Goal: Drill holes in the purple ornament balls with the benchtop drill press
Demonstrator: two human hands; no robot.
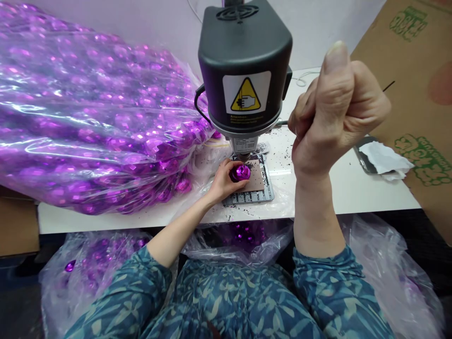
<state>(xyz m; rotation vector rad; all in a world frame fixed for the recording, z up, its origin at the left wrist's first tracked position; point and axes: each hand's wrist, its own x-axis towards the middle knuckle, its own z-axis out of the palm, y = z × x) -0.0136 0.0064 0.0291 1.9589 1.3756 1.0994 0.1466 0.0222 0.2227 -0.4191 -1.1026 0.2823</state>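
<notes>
A white table (360, 197) is standing against a pale wall (318, 28), with a printed cardboard box (377, 56) leaning in at the right and a bulging clear sack (88, 103) of faceted, shiny purple balls filling the left. Crumpled white tissue (384, 157) is lying over a dark, flat object (365, 150) near the box. A smooth, matte black machine (243, 70), rounded at the corners and bearing a yellow warning label (246, 94), is rising over a grey slotted base (269, 190). Dark flakes (267, 178) are littering the base and tabletop, and a flat brown board (257, 183) is resting on the base. The left hand (223, 180) is pinching a glossy purple ball (243, 172) between thumb and fingers, holding it over the board directly below the machine's head. The right hand (332, 113), raised, is closing in a fist around the machine's thin metal lever (282, 123). Patterned blue sleeves (137, 278) are covering both upper arms.
</notes>
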